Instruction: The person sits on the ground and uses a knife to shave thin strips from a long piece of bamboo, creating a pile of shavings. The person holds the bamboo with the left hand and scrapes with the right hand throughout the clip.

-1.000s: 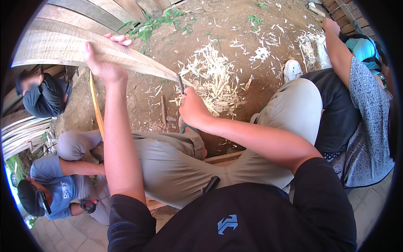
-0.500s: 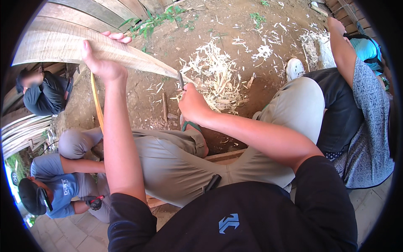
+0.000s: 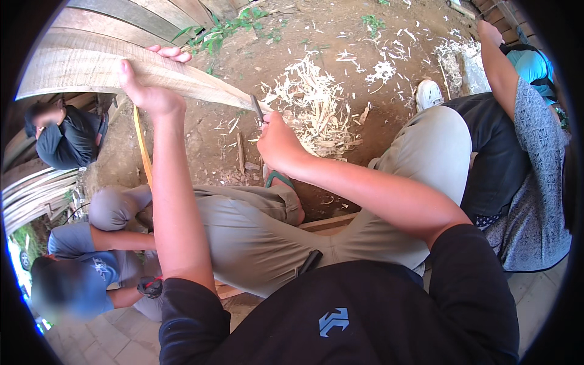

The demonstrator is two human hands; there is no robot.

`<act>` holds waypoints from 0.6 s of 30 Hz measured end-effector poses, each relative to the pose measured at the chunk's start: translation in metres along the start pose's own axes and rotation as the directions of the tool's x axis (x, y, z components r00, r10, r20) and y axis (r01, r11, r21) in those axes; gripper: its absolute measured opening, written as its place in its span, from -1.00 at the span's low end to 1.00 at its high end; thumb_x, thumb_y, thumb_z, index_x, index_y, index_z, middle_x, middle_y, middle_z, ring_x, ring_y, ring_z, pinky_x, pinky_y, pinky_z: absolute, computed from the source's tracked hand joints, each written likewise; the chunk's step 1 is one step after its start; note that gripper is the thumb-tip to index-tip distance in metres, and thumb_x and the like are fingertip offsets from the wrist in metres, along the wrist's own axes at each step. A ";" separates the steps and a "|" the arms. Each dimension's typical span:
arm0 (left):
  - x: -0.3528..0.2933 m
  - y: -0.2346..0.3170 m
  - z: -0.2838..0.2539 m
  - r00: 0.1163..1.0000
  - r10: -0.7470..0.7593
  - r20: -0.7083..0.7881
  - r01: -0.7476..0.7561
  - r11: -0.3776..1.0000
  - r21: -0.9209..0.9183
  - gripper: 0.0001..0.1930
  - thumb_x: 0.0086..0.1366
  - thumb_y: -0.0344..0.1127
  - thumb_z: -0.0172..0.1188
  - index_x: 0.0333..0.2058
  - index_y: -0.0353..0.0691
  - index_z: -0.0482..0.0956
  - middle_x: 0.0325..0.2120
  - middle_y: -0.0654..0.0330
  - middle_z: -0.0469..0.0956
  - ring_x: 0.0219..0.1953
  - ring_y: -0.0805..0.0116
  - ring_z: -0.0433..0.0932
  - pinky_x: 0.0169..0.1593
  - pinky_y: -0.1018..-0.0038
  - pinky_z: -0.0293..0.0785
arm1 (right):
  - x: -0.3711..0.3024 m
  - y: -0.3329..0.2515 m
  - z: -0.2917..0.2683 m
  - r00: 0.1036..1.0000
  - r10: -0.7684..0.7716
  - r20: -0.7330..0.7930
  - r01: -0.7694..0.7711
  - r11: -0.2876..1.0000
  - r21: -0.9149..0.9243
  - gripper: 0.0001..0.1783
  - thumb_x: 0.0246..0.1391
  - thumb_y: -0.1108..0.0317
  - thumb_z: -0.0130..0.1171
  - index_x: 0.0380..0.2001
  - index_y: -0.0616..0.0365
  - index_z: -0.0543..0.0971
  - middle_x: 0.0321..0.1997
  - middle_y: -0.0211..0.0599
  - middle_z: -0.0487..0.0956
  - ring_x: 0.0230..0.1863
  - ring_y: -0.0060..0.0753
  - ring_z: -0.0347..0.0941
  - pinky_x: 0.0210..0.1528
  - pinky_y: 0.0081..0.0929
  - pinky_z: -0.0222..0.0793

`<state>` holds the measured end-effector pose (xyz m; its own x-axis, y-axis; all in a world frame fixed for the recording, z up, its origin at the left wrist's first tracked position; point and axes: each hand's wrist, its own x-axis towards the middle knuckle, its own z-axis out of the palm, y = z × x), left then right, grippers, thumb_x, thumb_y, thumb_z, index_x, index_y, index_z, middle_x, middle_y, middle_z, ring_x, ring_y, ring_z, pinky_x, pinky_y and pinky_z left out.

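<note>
A long pale wooden plank (image 3: 79, 58) slants from the upper left and tapers toward the middle. My left hand (image 3: 152, 91) is closed around it, thumb on the near face and fingertips over the far edge. In my right fist (image 3: 281, 143) is a knife (image 3: 257, 108), its handle mostly hidden by the fingers. The dark narrow blade lies against the plank near its tapered end. My right hand covers or adjoins the plank's very tip, so the exact contact there is hard to see.
Wood shavings (image 3: 313, 106) are heaped on the dirt floor beyond my right hand. A thin yellowish strip (image 3: 142, 146) stands beside my left forearm. One person (image 3: 73, 137) crouches at left, another in blue (image 3: 85, 274) sits nearer, and a patterned garment (image 3: 535, 188) shows at right.
My right hand and the knife have shifted slightly to the left and up along the plank. My left hand keeps its hold in nearly the same place.
</note>
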<state>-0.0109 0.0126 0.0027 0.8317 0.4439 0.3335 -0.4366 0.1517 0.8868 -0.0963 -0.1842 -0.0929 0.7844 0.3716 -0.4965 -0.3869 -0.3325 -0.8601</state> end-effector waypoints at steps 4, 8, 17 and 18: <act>-0.001 0.001 0.000 1.000 0.018 -0.012 -0.017 1.000 0.012 -0.30 0.32 0.33 -0.04 -0.17 -0.39 0.42 -0.46 -0.10 0.52 -0.38 0.04 0.55 -0.22 0.07 0.56 | 0.004 0.015 0.000 0.998 0.068 0.006 -0.068 0.998 -0.020 -0.64 0.15 0.50 0.06 0.00 0.37 0.29 -0.04 0.27 0.56 0.06 0.22 0.55 0.10 -0.03 0.42; 0.001 0.001 -0.005 1.000 0.024 -0.014 -0.024 1.000 0.013 -0.29 0.31 0.33 -0.03 -0.18 -0.40 0.42 -0.48 -0.09 0.52 -0.40 0.03 0.55 -0.22 0.07 0.57 | -0.004 0.015 0.004 1.000 0.028 0.004 -0.028 0.998 -0.060 -0.64 0.14 0.52 0.05 -0.02 0.38 0.29 -0.04 0.28 0.57 0.05 0.25 0.55 0.09 -0.03 0.44; 0.001 0.004 -0.003 0.998 -0.008 -0.060 0.012 0.998 0.061 -0.23 0.27 0.42 -0.07 -0.18 -0.36 0.40 -0.42 -0.02 0.47 -0.33 0.03 0.45 -0.14 0.04 0.42 | 0.005 0.022 0.007 0.998 0.066 0.014 -0.066 0.998 -0.005 -0.67 0.21 0.49 0.02 0.00 0.38 0.30 -0.17 0.20 0.57 -0.09 0.17 0.57 -0.06 -0.04 0.45; 0.001 0.004 -0.002 0.998 -0.011 -0.062 0.015 0.998 0.056 -0.23 0.27 0.42 -0.08 -0.18 -0.36 0.40 -0.42 -0.02 0.48 -0.33 0.03 0.45 -0.14 0.04 0.42 | 0.005 0.022 0.007 0.998 0.061 0.000 -0.061 0.998 -0.030 -0.69 0.28 0.45 -0.02 0.03 0.38 0.31 -0.24 0.12 0.56 -0.19 0.05 0.57 -0.16 -0.08 0.45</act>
<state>-0.0123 0.0157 0.0056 0.8137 0.4960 0.3030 -0.4043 0.1086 0.9081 -0.1045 -0.1832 -0.1153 0.7594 0.3508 -0.5479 -0.4189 -0.3808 -0.8243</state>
